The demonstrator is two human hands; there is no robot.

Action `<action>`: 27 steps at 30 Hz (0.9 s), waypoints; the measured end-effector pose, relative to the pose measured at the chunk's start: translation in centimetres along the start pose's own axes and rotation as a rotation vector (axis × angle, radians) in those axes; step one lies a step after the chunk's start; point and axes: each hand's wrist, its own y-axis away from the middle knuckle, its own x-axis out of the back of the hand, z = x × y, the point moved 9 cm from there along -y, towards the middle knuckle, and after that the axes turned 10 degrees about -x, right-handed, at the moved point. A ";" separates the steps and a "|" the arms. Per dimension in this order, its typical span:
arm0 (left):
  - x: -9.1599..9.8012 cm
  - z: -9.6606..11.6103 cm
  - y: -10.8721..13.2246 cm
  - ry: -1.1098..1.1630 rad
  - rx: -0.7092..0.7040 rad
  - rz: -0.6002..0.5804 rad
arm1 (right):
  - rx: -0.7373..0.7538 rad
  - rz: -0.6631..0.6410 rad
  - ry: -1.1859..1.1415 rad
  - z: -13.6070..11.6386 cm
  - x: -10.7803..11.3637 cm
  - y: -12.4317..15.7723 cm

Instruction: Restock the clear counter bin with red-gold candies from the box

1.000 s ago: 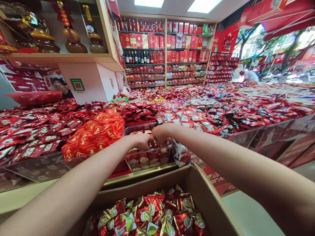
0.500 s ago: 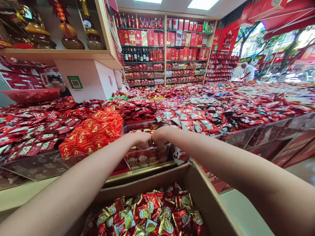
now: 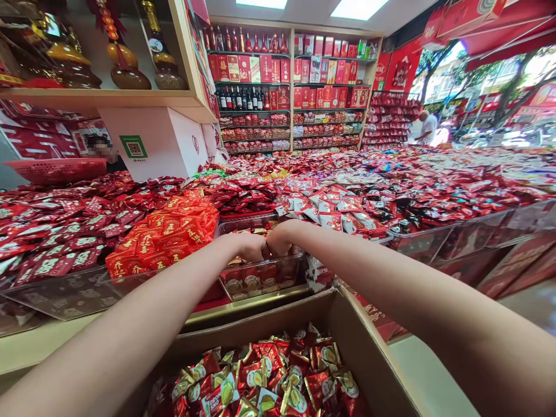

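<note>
From left to right, a heap of orange packets (image 3: 165, 237) sits as it did half a second ago. Next, the left hand (image 3: 252, 246) is in almost the same spot, lowered into a clear tray (image 3: 269, 273) of wrapped candies (image 3: 251, 282). The right hand (image 3: 280, 238), just beside it, is bent down into the same tray and has barely shifted. Both hands look curled, but their fingertips are hidden, so I cannot tell whether either grips a candy. Farther right, in the background, a person in a white top (image 3: 428, 128) has moved slightly left and leans forward.

The tray's left edge is close against the orange heap; white-and-red packets (image 3: 332, 211) crowd its right. Room is open above its front rim. A gold ledge (image 3: 260, 301) runs between the tray and a cardboard box (image 3: 362, 347) nearer the viewer. The box is open-topped, with red-and-gold candies (image 3: 269, 376) below its rim. Pale floor (image 3: 428, 370) shows beyond its right edge.
</note>
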 end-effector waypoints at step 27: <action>2.1 2.3 -0.5 -0.025 -0.068 0.026 | -0.116 0.589 0.129 1.8 7.0 5.5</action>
